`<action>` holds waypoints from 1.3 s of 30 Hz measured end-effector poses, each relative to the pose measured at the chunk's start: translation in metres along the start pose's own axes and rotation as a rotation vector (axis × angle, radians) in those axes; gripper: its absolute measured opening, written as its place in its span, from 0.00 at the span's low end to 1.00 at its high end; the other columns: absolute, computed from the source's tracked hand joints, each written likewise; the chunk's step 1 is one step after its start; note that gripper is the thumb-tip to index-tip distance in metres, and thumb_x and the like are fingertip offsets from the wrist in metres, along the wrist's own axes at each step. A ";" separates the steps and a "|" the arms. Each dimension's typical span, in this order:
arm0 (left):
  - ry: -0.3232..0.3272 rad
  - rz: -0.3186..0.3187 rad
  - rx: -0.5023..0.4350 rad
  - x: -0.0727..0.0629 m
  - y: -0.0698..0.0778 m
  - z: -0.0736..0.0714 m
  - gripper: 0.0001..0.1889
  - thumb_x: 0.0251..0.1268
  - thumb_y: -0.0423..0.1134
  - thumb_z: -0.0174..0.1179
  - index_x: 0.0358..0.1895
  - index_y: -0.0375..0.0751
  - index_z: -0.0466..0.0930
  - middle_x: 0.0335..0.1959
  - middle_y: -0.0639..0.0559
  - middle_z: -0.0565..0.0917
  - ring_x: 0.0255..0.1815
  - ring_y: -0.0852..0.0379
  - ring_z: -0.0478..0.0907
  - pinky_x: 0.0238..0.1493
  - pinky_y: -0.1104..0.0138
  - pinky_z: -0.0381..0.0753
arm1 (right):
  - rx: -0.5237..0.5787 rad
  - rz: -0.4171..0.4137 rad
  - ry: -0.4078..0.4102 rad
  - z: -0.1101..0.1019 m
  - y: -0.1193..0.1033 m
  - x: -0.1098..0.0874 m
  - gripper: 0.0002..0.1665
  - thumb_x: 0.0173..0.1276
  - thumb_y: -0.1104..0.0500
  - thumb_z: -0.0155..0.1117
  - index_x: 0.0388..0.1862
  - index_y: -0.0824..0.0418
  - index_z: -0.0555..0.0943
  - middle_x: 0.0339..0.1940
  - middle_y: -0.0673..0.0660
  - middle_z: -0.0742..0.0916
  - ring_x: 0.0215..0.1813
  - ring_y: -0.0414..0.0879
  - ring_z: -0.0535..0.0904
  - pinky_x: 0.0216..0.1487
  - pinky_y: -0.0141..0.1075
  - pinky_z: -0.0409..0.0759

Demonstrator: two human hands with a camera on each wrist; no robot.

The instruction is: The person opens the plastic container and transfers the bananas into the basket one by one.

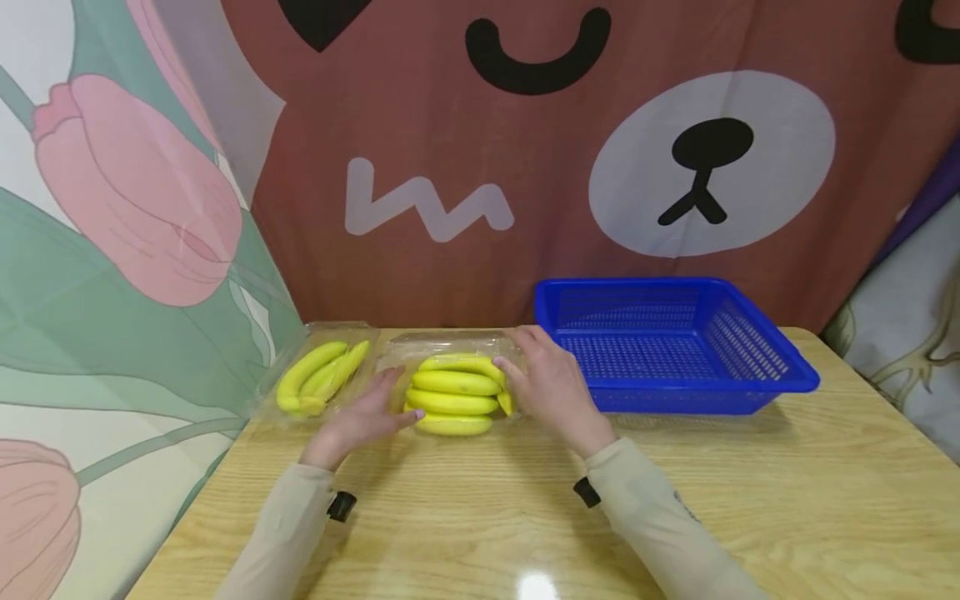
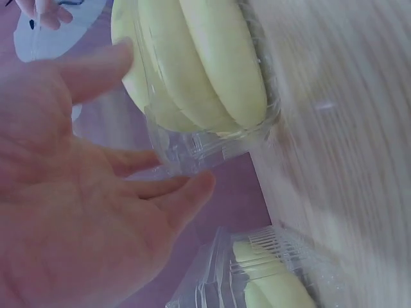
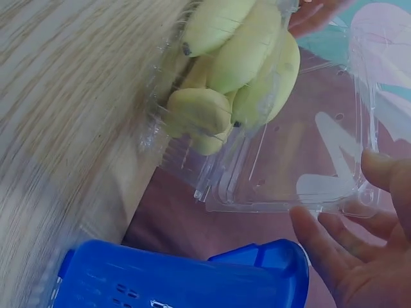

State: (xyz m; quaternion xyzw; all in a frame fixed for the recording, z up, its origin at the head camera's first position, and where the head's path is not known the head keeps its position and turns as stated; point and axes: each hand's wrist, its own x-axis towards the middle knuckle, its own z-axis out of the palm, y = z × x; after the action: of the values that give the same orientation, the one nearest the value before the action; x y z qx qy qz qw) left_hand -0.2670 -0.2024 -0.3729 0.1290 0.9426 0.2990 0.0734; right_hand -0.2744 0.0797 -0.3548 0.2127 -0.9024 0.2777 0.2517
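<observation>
A bunch of yellow bananas [image 1: 453, 402] lies in a clear plastic clamshell container [image 3: 173, 151] at the middle of the table. Its clear lid [image 3: 302, 147] is raised at the back. My left hand [image 1: 363, 421] is at the container's left side, fingers spread and loosely bent. In the left wrist view its thumb is near the bananas [image 2: 192, 64] and its fingertips are by the container's end wall. My right hand [image 1: 558, 387] pinches the lid's right edge, thumb in front and fingers behind.
A second clear container [image 1: 300, 371] with bananas [image 1: 322, 375] stands at the back left, close to the left hand. A blue perforated basket [image 1: 750, 400] stands at the right, beside the right hand. Printed cloth [image 1: 420, 275] hangs behind the wooden table [image 1: 465, 533].
</observation>
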 end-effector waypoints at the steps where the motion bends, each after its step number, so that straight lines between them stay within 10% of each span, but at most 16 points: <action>1: -0.002 0.005 0.014 0.000 0.000 0.001 0.48 0.68 0.53 0.61 0.79 0.36 0.41 0.78 0.34 0.46 0.78 0.37 0.42 0.71 0.40 0.48 | 0.015 0.031 0.006 0.000 0.000 0.000 0.25 0.73 0.46 0.61 0.63 0.57 0.78 0.56 0.56 0.80 0.41 0.50 0.81 0.41 0.46 0.80; 13: -0.026 0.011 0.003 0.000 0.005 0.005 0.47 0.66 0.53 0.63 0.79 0.40 0.45 0.79 0.34 0.43 0.78 0.37 0.40 0.71 0.38 0.47 | 0.131 0.114 0.065 -0.004 0.002 -0.001 0.25 0.74 0.52 0.61 0.66 0.57 0.75 0.27 0.50 0.80 0.25 0.43 0.71 0.26 0.38 0.70; 19: 0.000 0.028 0.010 0.000 0.004 0.005 0.48 0.65 0.53 0.64 0.79 0.40 0.46 0.78 0.33 0.47 0.77 0.36 0.43 0.71 0.39 0.50 | 0.151 0.048 0.031 -0.003 0.003 0.001 0.37 0.73 0.62 0.59 0.78 0.52 0.60 0.49 0.55 0.86 0.32 0.46 0.79 0.31 0.41 0.77; 24: 0.017 0.033 0.008 0.000 0.003 0.004 0.49 0.64 0.53 0.65 0.78 0.38 0.46 0.77 0.33 0.49 0.76 0.35 0.46 0.71 0.41 0.52 | 0.146 -0.013 -0.047 -0.002 0.004 0.002 0.46 0.73 0.62 0.58 0.82 0.46 0.47 0.80 0.53 0.58 0.74 0.51 0.63 0.56 0.49 0.76; 28: 0.015 0.022 0.014 0.000 0.004 0.004 0.49 0.63 0.54 0.66 0.78 0.38 0.46 0.77 0.33 0.49 0.77 0.36 0.45 0.71 0.40 0.51 | 0.125 -0.045 -0.055 0.000 0.005 0.002 0.44 0.72 0.59 0.59 0.81 0.48 0.50 0.81 0.51 0.49 0.80 0.48 0.37 0.75 0.57 0.43; 39: 0.021 0.032 0.027 0.000 0.004 0.003 0.48 0.63 0.53 0.66 0.78 0.39 0.48 0.77 0.32 0.48 0.77 0.36 0.45 0.71 0.40 0.51 | 0.085 -0.068 -0.056 0.002 0.005 0.003 0.39 0.71 0.57 0.61 0.78 0.52 0.60 0.79 0.57 0.59 0.80 0.50 0.42 0.75 0.56 0.42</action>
State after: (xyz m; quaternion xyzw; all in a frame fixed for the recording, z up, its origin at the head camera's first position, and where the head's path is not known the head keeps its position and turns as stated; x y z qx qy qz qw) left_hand -0.2657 -0.1973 -0.3732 0.1418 0.9451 0.2889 0.0571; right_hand -0.2796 0.0815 -0.3566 0.2613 -0.8889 0.3009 0.2261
